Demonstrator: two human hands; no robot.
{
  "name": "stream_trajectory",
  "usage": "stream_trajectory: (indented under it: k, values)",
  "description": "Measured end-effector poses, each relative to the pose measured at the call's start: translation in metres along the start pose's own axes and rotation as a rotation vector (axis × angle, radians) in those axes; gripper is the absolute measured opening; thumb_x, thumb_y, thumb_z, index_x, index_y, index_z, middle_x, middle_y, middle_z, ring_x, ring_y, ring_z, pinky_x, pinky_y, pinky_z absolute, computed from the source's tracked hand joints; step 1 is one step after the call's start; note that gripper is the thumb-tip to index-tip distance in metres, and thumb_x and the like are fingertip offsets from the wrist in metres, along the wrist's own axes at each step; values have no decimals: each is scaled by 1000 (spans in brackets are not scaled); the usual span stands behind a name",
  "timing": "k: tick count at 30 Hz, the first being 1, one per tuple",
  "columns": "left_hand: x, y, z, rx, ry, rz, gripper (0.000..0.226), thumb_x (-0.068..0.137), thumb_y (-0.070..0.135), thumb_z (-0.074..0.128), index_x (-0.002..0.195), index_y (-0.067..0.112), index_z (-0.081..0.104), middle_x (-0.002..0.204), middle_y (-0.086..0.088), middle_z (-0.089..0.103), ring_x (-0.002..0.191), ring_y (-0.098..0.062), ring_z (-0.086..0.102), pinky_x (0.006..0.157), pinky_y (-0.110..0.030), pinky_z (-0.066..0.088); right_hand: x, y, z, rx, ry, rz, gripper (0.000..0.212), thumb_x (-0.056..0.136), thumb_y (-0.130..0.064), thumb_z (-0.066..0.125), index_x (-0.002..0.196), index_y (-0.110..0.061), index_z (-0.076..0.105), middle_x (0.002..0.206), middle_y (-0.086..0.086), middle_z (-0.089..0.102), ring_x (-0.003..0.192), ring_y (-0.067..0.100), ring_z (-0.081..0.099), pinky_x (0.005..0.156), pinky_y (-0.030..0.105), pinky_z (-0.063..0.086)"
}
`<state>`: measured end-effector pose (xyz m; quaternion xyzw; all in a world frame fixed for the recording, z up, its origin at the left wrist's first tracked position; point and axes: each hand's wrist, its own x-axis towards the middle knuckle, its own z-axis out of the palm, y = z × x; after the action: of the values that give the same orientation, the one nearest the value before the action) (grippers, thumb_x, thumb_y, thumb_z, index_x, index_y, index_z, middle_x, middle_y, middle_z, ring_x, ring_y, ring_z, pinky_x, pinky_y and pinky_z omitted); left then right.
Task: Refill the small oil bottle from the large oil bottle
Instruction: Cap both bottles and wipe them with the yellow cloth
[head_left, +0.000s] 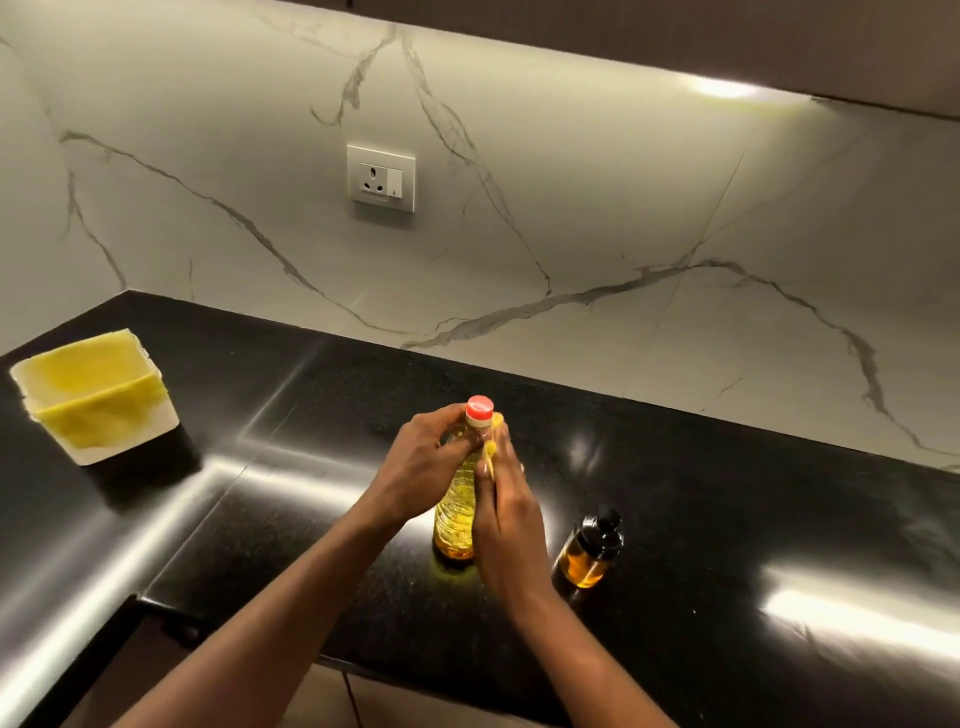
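Observation:
The large oil bottle (457, 512), clear plastic full of yellow oil with a red cap (479, 407), stands upright on the black counter. My left hand (423, 470) wraps its neck just under the cap. My right hand (506, 512) presses against the bottle's right side, fingers up toward the neck, and hides part of the body. The small oil bottle (589, 550), dark glass with a black stopper and amber oil low inside, stands upright a short way to the right, untouched.
A white container (127, 434) draped with a yellow cloth sits at the counter's far left. A marble backsplash with a wall socket (382, 178) rises behind. The black counter (727, 519) extends right; its front edge runs below my forearms.

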<state>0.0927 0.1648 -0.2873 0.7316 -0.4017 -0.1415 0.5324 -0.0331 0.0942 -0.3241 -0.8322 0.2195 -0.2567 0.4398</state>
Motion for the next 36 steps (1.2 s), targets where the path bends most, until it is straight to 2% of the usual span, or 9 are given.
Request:
stream_trajectory:
  k: [4,10,16,19,21,27,30,32,36]
  values:
    - [4,0,-2,-48,-6,-30,20,105,26,63,121,28,75,109,13,77,101,7,69,85,-15,52,-16,4,9,-66,-47,-46,57,116,-37,27,165,-40,-1,174,-22,-5,160,-5,-3,133,33,-3]
    - [8,1,-7,-88,-77,-42,25,106,23,61,127,31,72,112,16,75,102,10,67,85,-13,52,27,-3,-3,112,25,92,56,112,-44,30,167,-32,28,171,-7,35,156,5,31,129,38,32]
    - [12,-7,-15,-95,-137,-52,22,105,30,62,124,31,73,110,14,77,105,2,69,93,-26,53,-26,-8,28,24,33,35,60,110,-51,22,163,-52,-6,169,-37,-11,157,-13,-6,131,32,3]
    - [15,-7,-23,-117,-210,-46,22,106,27,60,124,30,73,113,12,76,108,-1,69,96,-29,56,-4,-11,26,129,105,133,58,109,-54,25,166,-42,23,173,-16,28,156,-5,26,131,38,24]
    - [17,-5,-28,-158,-296,-45,25,105,26,61,129,29,71,118,11,75,113,-4,68,98,-29,57,18,-13,13,282,178,223,42,114,-48,32,141,-33,62,134,-5,72,120,0,66,104,35,55]
    - [20,-13,-25,69,-226,-6,31,104,34,62,135,34,64,124,6,53,120,-17,54,108,-48,51,34,-10,0,243,230,269,37,114,-36,41,105,-18,72,89,2,73,77,4,65,75,34,53]
    - [11,-13,-18,32,-101,30,37,102,33,65,139,28,64,115,6,61,110,-14,63,101,-46,56,10,-7,17,203,251,209,41,114,-44,38,140,-28,65,123,-8,75,111,-2,68,95,31,56]
    - [7,-13,-14,64,-43,50,31,101,32,67,131,23,70,115,7,65,108,-10,65,98,-42,58,-1,-5,31,149,233,150,56,112,-46,33,165,-29,32,169,-9,39,154,0,35,128,35,32]
    - [7,-11,-10,104,24,62,29,95,41,73,116,22,75,108,6,69,98,-8,67,90,-39,61,-13,-8,56,59,177,99,64,110,-51,21,167,-37,-4,176,-22,-6,162,-2,-2,129,23,-12]
